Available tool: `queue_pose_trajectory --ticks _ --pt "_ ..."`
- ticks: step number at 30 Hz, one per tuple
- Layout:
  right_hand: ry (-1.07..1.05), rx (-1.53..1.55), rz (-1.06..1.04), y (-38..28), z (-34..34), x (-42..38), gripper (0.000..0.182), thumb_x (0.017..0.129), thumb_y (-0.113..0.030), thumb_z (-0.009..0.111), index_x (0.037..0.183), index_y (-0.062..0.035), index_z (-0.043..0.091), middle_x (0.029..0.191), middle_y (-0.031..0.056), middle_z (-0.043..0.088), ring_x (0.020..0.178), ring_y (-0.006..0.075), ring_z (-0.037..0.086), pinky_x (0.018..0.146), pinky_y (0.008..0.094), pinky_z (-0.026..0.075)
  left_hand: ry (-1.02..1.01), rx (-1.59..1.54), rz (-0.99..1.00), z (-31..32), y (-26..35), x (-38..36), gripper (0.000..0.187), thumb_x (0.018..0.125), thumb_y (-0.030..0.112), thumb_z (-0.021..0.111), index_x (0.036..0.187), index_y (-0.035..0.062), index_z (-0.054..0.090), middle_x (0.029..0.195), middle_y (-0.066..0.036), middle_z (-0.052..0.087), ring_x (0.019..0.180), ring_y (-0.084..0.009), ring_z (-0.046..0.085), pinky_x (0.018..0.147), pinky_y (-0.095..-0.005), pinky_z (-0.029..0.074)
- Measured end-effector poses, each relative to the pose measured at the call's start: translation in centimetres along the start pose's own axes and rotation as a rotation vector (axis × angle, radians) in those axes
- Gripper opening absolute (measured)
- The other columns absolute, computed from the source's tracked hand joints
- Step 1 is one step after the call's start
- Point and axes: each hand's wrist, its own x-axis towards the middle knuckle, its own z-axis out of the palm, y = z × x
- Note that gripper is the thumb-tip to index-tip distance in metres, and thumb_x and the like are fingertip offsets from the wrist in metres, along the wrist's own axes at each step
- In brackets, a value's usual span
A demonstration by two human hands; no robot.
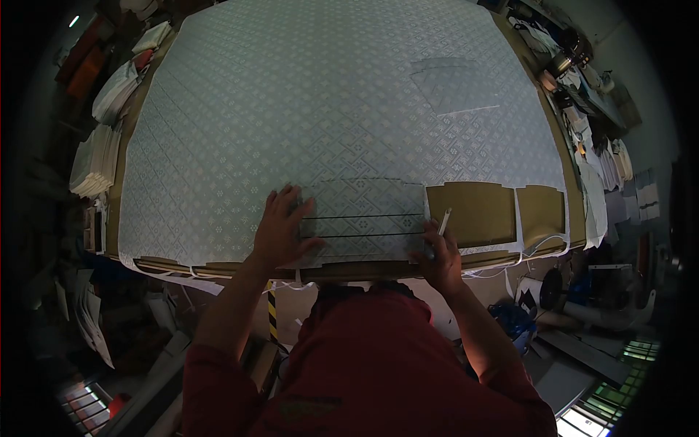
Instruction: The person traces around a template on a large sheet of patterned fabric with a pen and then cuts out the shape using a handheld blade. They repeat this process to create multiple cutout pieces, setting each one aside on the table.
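Observation:
My left hand [284, 227] lies with its fingers spread on the left end of a rectangular patterned piece [364, 207]. Two dark lines run across this piece, and the fabric's pattern shows on it too. At its right end is my right hand [439, 251], with a slim white pen-like stick [445, 221] between the fingers. Its exact kind is too small to make out. Under and beyond the piece spreads a large pale grey-blue patterned fabric [306, 109]. Cut-out openings at its near right edge bare the brown table top [470, 215].
A see-through template-like sheet [459, 87] rests on the fabric at the upper right. Stacks of folded white material [97, 160] stand along the left edge, and more cloth and tools along the right. White strips [518, 218] border the openings.

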Motion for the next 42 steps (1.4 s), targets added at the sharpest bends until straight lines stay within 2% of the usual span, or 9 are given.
queue_pose_trajectory --ticks 9,14,20,23,33,42 --pt "-0.042 0.002 0.002 -0.2 -0.1 0.1 0.048 0.076 -0.015 0.087 0.114 -0.0036 0.059 0.134 0.0238 0.065 0.123 0.0481 0.060 0.100 0.0541 0.052 0.006 -0.013 0.016 0.0 -0.1 -0.1 0.086 0.074 0.055 0.087 0.142 0.0119 0.059 0.152 -0.024 0.045 0.145 -0.0466 0.040 0.120 -0.0640 0.028" --pt "0.042 -0.030 -0.062 -0.3 0.4 -0.1 0.055 0.078 -0.010 0.088 0.121 -0.0051 0.055 0.134 0.0247 0.066 0.126 0.0464 0.061 0.101 0.0517 0.054 0.009 -0.010 -0.002 0.0 0.0 -0.1 0.086 0.074 0.054 0.088 0.142 0.0116 0.059 0.152 -0.024 0.044 0.145 -0.0466 0.040 0.121 -0.0636 0.028" --pt "0.021 -0.026 -0.134 0.3 1.1 -0.5 0.055 0.081 -0.008 0.085 0.125 -0.0049 0.052 0.133 0.0249 0.067 0.125 0.0472 0.062 0.098 0.0528 0.055 0.024 -0.031 -0.002 0.0 -0.1 -0.2 0.086 0.074 0.055 0.088 0.142 0.0109 0.059 0.151 -0.024 0.045 0.144 -0.0466 0.040 0.121 -0.0628 0.028" --pt "0.013 -0.040 -0.099 0.3 1.1 -0.6 0.052 0.079 -0.011 0.086 0.122 -0.0054 0.056 0.131 0.0229 0.068 0.124 0.0463 0.062 0.101 0.0509 0.054 0.016 -0.030 -0.004 0.0 -0.1 -0.2 0.087 0.074 0.056 0.088 0.142 0.0110 0.059 0.151 -0.024 0.045 0.144 -0.0465 0.041 0.121 -0.0630 0.028" --pt "0.011 -0.013 -0.134 0.6 1.2 -0.7 0.051 0.080 -0.006 0.082 0.122 -0.0059 0.053 0.130 0.0224 0.069 0.120 0.0457 0.065 0.099 0.0501 0.054 0.007 -0.025 -0.004 0.0 0.0 -0.1 0.086 0.074 0.054 0.088 0.142 0.0113 0.059 0.153 -0.024 0.045 0.145 -0.0469 0.040 0.121 -0.0641 0.028" --pt "-0.012 -0.004 -0.071 0.2 1.1 -0.6 0.042 0.079 -0.008 0.083 0.115 -0.0045 0.061 0.130 0.0203 0.070 0.123 0.0396 0.065 0.104 0.0486 0.052 -0.016 -0.013 -0.014 -0.1 0.2 0.1 0.085 0.074 0.053 0.088 0.141 0.0108 0.059 0.153 -0.023 0.045 0.145 -0.0470 0.040 0.120 -0.0647 0.028"
